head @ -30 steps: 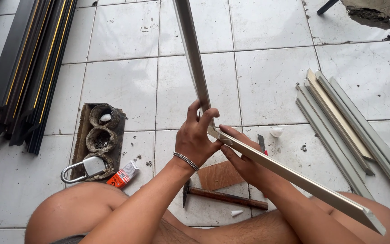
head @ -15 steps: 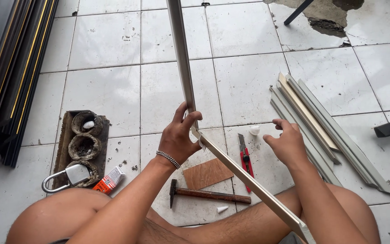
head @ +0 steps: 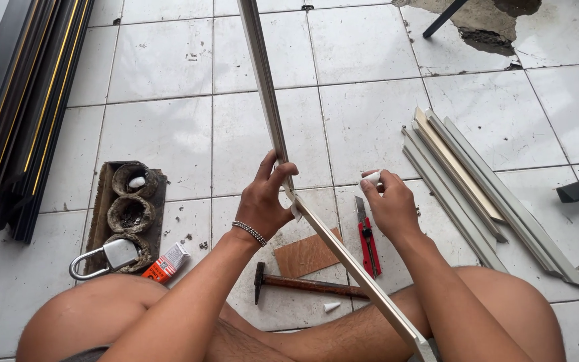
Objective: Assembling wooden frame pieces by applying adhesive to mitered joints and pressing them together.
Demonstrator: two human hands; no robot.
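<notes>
On the glossy white tiled floor, the left hand is wrapping its fingers around the joint of two pale, slim frame strips, one running to 12 o'clock, the other slanting to 5 o'clock. At 3 o'clock of that joint, the right hand is pinching a small white piece between fingertips. A red-handled cutter is lying under the right hand, a rusty hammer at 6 o'clock, more strips stacked at 3 o'clock.
</notes>
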